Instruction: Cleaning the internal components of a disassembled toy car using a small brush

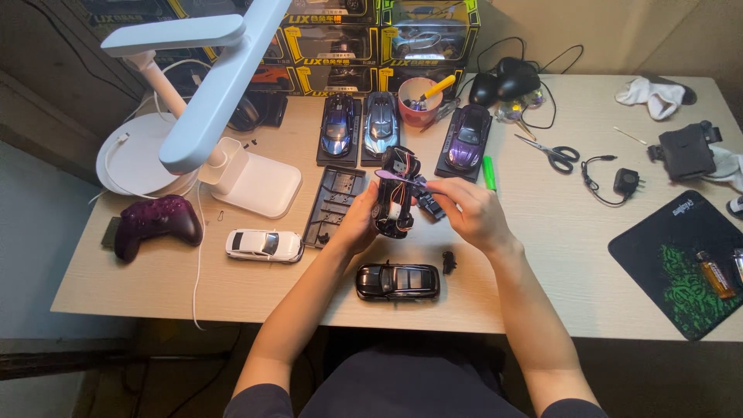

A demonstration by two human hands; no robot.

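My left hand [357,223] grips a black toy car chassis [396,193], held upright with its underside and inner parts facing me. My right hand [468,210] pinches a small purple tool [396,177] whose tip lies across the upper part of the chassis, and some dark parts [430,204] sit under its fingers. On the table just below my hands lie a black model car body [398,281] and a small black part [449,262]. A black plastic tray [334,203] with small parts lies left of my left hand.
A white model car [264,245], a dark purple game controller [157,222] and a white desk lamp [209,93] stand at the left. Three model cars on bases [381,124], a pink cup of tools [419,101], scissors [556,153], a green marker [489,172] and a mouse pad [685,259] surround the work area.
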